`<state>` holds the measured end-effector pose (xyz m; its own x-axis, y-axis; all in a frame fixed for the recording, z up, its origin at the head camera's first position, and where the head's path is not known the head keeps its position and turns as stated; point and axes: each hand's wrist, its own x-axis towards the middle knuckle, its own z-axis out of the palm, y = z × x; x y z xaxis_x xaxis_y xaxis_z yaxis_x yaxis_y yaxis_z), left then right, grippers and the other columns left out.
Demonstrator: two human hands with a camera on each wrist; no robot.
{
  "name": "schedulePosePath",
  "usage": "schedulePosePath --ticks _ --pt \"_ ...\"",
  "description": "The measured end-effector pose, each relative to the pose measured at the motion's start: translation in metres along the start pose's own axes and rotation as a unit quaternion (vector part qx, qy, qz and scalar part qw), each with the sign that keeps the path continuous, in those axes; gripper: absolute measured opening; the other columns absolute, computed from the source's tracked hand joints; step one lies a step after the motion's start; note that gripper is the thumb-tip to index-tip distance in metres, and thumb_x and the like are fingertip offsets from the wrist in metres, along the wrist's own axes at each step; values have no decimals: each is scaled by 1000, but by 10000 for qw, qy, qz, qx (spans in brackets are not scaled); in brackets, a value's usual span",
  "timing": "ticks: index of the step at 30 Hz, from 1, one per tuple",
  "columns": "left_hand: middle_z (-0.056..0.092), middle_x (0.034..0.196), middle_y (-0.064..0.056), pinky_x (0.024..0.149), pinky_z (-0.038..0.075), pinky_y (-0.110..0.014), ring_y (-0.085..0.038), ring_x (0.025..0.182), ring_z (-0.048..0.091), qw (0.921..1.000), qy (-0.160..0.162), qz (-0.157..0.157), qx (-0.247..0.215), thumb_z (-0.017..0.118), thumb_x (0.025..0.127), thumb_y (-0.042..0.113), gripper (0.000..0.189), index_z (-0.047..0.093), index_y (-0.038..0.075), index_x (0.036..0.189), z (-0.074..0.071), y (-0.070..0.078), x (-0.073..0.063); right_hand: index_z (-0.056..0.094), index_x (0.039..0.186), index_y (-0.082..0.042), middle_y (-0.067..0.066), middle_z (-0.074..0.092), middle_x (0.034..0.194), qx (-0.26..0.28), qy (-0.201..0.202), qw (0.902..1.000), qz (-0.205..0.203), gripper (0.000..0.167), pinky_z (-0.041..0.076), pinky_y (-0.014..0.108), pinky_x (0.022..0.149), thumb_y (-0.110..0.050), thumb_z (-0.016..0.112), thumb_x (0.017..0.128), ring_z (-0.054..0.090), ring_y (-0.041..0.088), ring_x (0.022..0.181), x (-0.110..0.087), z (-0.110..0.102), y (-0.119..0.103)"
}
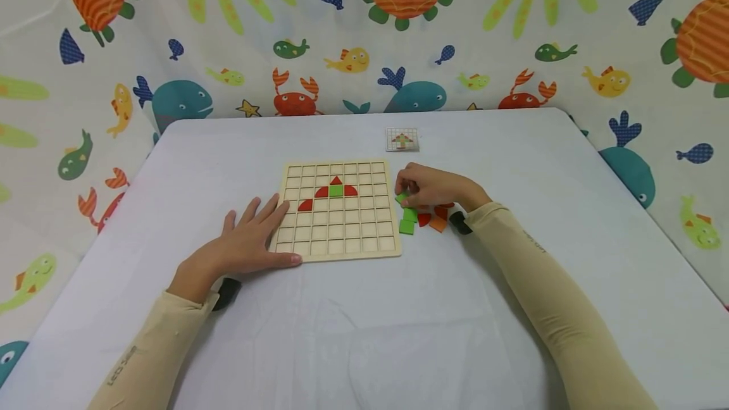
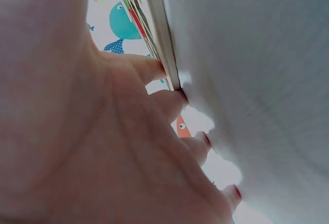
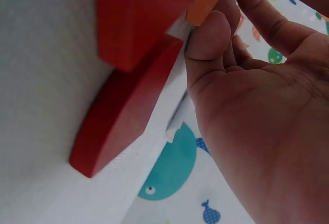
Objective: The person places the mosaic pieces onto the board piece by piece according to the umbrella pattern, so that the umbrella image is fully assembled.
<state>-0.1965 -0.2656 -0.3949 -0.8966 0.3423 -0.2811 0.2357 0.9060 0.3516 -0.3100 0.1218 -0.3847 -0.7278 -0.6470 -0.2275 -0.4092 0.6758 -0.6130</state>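
A square wooden grid board [image 1: 327, 233] lies on the table. Set in its cells are a red triangle [image 1: 336, 180], a green square [image 1: 336, 190], red quarter-round pieces [image 1: 350, 191] on both sides of the square, and another red piece [image 1: 305, 205] lower left. My left hand [image 1: 245, 245], fingers spread, rests at the board's left edge, thumb at the near corner. Right of the board, my right hand [image 1: 435, 185] pinches a green tile [image 1: 401, 197] at its fingertips, partly hidden. Below it lie loose green tiles [image 1: 407, 226], orange tiles [image 1: 438, 224] and red pieces [image 3: 123, 106].
A small pattern card [image 1: 402, 139] showing a red and green figure lies beyond the board. The white table [image 1: 364, 328] meets a sea-animal cloth [image 1: 353, 37] at the back. A dark wrist strap [image 1: 460, 223] sits beside the loose pieces.
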Motion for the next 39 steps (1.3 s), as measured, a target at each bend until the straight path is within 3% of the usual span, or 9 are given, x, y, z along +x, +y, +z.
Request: schedulePosePath --ticks 10,14,20,23,28,39 --pt "5 178 -23 117 -7 -79 -54 159 -6 10000 44 -12 -30 75 85 73 123 19 7 172 2 -4 -1 60 105 -5 10 57 98 -138 79 9998 104 21 44 38 82 -17 78 100 54 25 91 4 2 -5" --pt "5 178 -23 117 -7 -79 -54 159 -6 10000 54 -19 -28 75 85 74 123 19 7 172 4 -6 -2 63 101 -7 7 60 91 -118 188 9997 72 15 46 38 81 -15 76 101 56 24 88 6 1 -5" --pt "4 178 -22 117 -7 -79 -53 159 -7 9999 81 -21 -57 75 85 73 123 19 7 172 6 -7 -4 73 102 -7 6 68 95 27 510 9987 -92 3 50 39 83 -10 72 103 59 25 88 7 -3 -5" --pt "5 178 -22 117 -8 -78 -53 159 -6 9999 100 -20 -43 75 86 73 122 19 6 171 6 -7 -4 76 106 -8 5 71 101 104 746 9972 -27 8 49 39 80 -10 69 105 58 25 88 7 -5 -6" --pt "5 178 -23 117 -7 -78 -53 159 -6 10000 76 -37 11 74 85 75 123 19 7 172 3 -6 -4 77 114 -3 9 73 102 673 1046 9922 -102 14 54 37 79 -7 67 105 65 27 87 5 -8 -11" --pt "7 177 -23 117 -6 -79 -53 159 -4 10000 72 0 31 74 84 76 124 20 7 171 3 -5 0 73 111 2 17 70 104 2008 1313 9704 -289 14 63 38 81 -9 70 103 76 34 88 3 -10 -27"
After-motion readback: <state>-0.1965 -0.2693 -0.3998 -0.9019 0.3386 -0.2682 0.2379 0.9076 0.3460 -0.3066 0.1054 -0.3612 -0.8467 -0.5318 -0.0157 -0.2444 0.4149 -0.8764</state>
